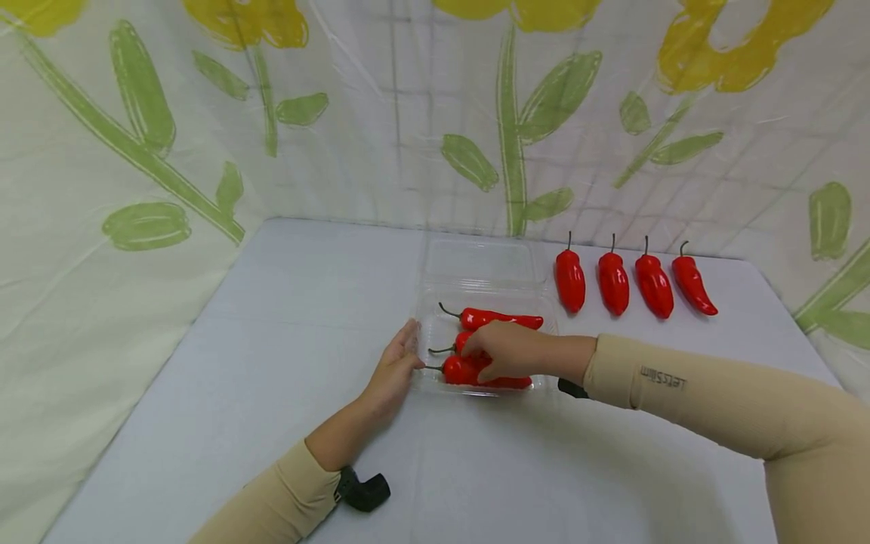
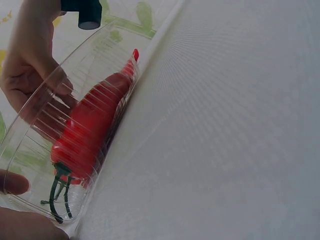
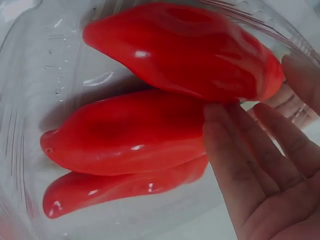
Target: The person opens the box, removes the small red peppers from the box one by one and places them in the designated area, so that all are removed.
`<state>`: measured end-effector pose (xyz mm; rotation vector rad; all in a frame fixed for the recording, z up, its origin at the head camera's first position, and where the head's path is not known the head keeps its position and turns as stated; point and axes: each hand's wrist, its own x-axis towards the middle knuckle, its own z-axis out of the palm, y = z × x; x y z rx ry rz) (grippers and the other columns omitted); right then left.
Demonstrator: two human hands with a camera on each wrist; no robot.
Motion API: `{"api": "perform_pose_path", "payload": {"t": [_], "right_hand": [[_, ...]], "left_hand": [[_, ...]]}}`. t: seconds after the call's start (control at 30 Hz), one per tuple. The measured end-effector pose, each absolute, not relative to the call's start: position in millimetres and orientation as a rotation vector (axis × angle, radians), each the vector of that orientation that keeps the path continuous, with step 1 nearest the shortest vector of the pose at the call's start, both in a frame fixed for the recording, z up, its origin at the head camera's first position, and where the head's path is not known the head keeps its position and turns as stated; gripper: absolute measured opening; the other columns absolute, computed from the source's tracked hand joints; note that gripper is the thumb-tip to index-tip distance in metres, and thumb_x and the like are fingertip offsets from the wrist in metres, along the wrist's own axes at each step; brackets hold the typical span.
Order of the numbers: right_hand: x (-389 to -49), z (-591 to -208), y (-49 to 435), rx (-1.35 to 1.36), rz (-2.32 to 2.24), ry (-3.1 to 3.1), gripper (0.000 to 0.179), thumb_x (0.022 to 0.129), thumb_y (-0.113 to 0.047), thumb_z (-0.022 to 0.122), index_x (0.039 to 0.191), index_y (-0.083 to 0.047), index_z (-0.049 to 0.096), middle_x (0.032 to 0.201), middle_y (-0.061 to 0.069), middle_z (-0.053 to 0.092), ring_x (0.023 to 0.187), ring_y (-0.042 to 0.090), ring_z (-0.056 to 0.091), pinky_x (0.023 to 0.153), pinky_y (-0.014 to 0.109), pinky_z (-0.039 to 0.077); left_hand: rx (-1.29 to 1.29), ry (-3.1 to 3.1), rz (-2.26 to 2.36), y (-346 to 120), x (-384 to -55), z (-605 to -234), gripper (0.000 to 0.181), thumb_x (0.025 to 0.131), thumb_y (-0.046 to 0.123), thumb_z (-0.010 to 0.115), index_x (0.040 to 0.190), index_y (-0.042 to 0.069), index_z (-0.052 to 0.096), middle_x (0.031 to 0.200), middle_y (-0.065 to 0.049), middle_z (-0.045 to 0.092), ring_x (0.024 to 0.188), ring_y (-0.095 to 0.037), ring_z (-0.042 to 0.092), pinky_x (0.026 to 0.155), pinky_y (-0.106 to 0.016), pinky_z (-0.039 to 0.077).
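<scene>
A clear plastic clamshell box (image 1: 435, 302) stands on the table with its lid folded back. Three red peppers lie in it side by side, stems to the left: the back pepper (image 1: 499, 319), the middle pepper (image 3: 125, 135) and the front pepper (image 3: 180, 50). My right hand (image 1: 506, 351) reaches into the box from the right. Its fairly straight fingers touch the middle pepper, and its thumb rests by the front pepper's stem end. My left hand (image 1: 394, 366) rests along the box's left wall, fingers extended against it, thumb by the front corner near a stem.
Several more red peppers (image 1: 614, 283) stand in a row at the back right, stems pointing away. Behind the white table (image 1: 326, 279) hangs a flower-printed curtain (image 1: 381, 151). Dark cameras (image 1: 363, 491) are strapped to the wrists.
</scene>
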<state>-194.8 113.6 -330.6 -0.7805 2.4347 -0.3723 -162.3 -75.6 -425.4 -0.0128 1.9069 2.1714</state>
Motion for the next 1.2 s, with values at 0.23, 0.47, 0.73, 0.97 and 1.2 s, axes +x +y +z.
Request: {"api": "perform_pose_path", "payload": {"t": [0.23,0.47,0.73,0.97,1.2], "right_hand": [[-198,-337,108,-0.802,-0.304,2.450,0.047,0.074,-0.014,0.076,0.119,-0.016,0.065,0.105,-0.001,0.065,0.102,0.016,0.054,0.079,0.032,0.055],[-199,-341,102,-0.811,-0.209,2.451,0.049,0.073,-0.016,0.077,0.120,-0.016,0.064,0.106,0.000,0.065,0.104,0.017,0.054,0.080,0.034,0.055],[-198,-344,96,-0.729,-0.112,2.444,0.061,0.072,-0.018,0.078,0.129,-0.021,0.057,0.117,0.001,0.062,0.113,0.020,0.051,0.082,0.037,0.055],[-196,-344,95,-0.825,-0.005,2.452,0.063,0.071,-0.021,0.079,0.129,-0.020,0.056,0.116,0.001,0.062,0.113,0.020,0.052,0.084,0.039,0.054],[-196,-343,100,-0.870,-0.020,2.429,0.065,0.071,-0.023,0.078,0.130,-0.020,0.051,0.116,0.001,0.061,0.115,0.020,0.050,0.083,0.039,0.054]], "left_hand": [[0.002,1.881,2.196,-75,-162,-426,0.074,0.079,-0.008,0.031,0.148,-0.001,0.006,0.157,-0.015,0.007,0.145,-0.030,0.003,0.118,-0.043,0.007],[0.001,1.891,2.188,-75,-163,-426,0.074,0.079,-0.008,0.032,0.148,-0.001,0.007,0.157,-0.015,0.008,0.145,-0.030,0.003,0.118,-0.043,0.007],[-0.013,1.901,2.173,-76,-163,-425,0.074,0.080,-0.007,0.032,0.149,0.001,0.008,0.157,-0.013,0.009,0.146,-0.029,0.004,0.118,-0.044,0.007],[-0.001,1.903,2.178,-77,-162,-424,0.074,0.079,-0.007,0.032,0.148,0.000,0.007,0.157,-0.015,0.008,0.146,-0.029,0.003,0.118,-0.044,0.006],[-0.001,1.902,2.192,-75,-161,-425,0.074,0.079,-0.008,0.033,0.148,-0.001,0.007,0.157,-0.016,0.009,0.145,-0.031,0.004,0.118,-0.044,0.007]]}}
